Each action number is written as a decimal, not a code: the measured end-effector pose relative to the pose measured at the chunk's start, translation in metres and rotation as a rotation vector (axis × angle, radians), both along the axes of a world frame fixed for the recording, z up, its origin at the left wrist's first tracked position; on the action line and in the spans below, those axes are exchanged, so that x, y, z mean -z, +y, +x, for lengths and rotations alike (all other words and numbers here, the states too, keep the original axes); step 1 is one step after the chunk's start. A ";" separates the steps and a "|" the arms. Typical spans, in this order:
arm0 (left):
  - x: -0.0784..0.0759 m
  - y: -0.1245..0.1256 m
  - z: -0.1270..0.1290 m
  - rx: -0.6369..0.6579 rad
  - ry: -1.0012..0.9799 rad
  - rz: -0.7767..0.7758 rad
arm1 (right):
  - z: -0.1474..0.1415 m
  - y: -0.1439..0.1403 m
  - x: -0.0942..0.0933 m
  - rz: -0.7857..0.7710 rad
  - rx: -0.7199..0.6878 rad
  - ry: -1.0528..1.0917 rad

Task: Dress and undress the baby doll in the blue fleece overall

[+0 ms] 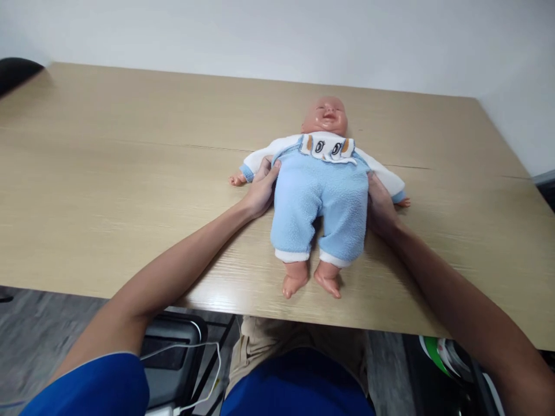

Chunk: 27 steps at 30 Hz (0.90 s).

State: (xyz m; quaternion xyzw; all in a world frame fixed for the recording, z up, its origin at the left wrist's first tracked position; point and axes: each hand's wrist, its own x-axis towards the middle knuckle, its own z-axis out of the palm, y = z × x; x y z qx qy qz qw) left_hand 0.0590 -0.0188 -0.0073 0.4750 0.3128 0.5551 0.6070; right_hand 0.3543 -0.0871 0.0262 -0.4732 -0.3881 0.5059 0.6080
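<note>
A baby doll (pixel 321 196) in a light blue fleece outfit with white sleeves lies on its back on the wooden table, its head away from me and its bare feet close to the near edge. My left hand (pixel 262 188) grips the doll's side below its arm, thumb on top of the blue cloth and fingers partly hidden beneath. On the opposite side, my right hand (pixel 380 202) holds the doll's flank, with its fingertips tucked behind the clothing. Both of the doll's arms are spread outward, past my hands.
The wooden table (pixel 130 173) reaches back to a white wall (pixel 277 40). Below its near edge sit a black case (pixel 173 346) with a white cable (pixel 219 358) on the left and a dark container (pixel 433 393) holding round items on the right. A black chair back (pixel 17 72) shows far left.
</note>
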 end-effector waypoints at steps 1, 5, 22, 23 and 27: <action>-0.001 0.001 0.000 0.008 -0.001 0.004 | 0.002 0.002 0.002 0.012 0.006 -0.013; -0.004 0.008 -0.001 0.047 0.031 0.021 | 0.006 0.005 0.004 0.034 -0.022 -0.097; -0.015 0.015 0.001 -0.139 0.224 0.270 | 0.007 -0.007 -0.008 0.095 -0.037 -0.077; -0.014 0.015 0.001 -0.142 0.233 0.267 | 0.010 -0.007 -0.008 0.084 -0.074 -0.088; -0.014 0.015 0.000 -0.192 0.262 0.288 | 0.021 -0.005 -0.014 0.045 -0.189 -0.218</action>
